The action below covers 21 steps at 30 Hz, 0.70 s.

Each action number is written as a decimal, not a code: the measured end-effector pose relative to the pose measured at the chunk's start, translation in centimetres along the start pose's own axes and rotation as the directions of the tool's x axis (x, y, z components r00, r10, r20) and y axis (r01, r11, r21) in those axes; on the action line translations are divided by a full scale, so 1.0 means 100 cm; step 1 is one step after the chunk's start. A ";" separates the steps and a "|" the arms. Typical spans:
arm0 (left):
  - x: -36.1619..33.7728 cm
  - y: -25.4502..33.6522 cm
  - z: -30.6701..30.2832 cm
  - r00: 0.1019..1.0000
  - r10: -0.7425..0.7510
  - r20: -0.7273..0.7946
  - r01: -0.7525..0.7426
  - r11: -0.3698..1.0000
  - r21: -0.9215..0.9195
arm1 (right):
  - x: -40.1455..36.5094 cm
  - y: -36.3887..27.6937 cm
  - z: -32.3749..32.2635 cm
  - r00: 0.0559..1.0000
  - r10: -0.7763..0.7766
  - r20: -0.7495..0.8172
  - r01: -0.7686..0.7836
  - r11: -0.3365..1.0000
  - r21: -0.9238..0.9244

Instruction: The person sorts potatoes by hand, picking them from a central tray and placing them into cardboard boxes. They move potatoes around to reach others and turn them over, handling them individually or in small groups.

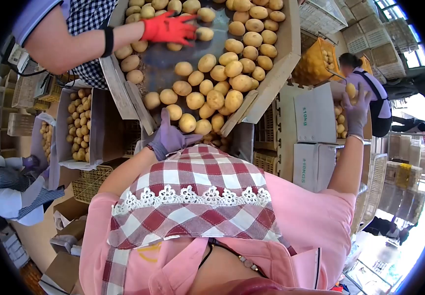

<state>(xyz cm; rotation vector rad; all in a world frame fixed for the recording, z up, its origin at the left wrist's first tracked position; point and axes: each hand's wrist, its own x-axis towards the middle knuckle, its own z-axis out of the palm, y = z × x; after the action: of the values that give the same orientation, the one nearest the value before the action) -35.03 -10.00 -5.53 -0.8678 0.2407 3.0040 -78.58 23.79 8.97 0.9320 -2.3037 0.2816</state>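
My left hand, in a purple glove, is at the mouth of the wooden sorting trough, its thumb up and its fingers stretched to the right, holding nothing. Beside and above it lie many potatoes that run down to the trough's narrow end. Out to the right, my right hand, also gloved, is closed on a single potato. It is raised at a white carton that has potatoes inside. Below that carton sits another white carton.
A co-worker's red-gloved hand reaches over potatoes in the trough from the upper left. A lined box of potatoes and a yellow crate stand left. Other people work at far left and right. Stacked crates line the upper right.
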 end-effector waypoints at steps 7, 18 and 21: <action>-0.001 0.000 -0.004 0.963 -0.072 -0.258 0.103 0.989 0.107 | 0.011 -0.233 0.027 0.745 -0.490 0.454 0.407 0.872 0.272; -0.021 -0.009 0.000 0.969 0.003 -0.246 -0.021 0.997 -0.071 | -0.024 -0.399 0.054 0.587 -0.241 0.773 -0.062 0.939 0.339; -0.007 -0.004 -0.004 0.966 -0.081 -0.245 0.027 0.976 -0.214 | -0.047 -0.409 0.046 0.647 -0.439 0.623 0.066 0.847 0.528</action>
<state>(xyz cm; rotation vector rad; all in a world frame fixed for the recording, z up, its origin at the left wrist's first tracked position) -34.19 -9.62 -5.58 -1.2545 -0.1015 2.9001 -50.14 -5.21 1.03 1.9055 -2.8086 0.3985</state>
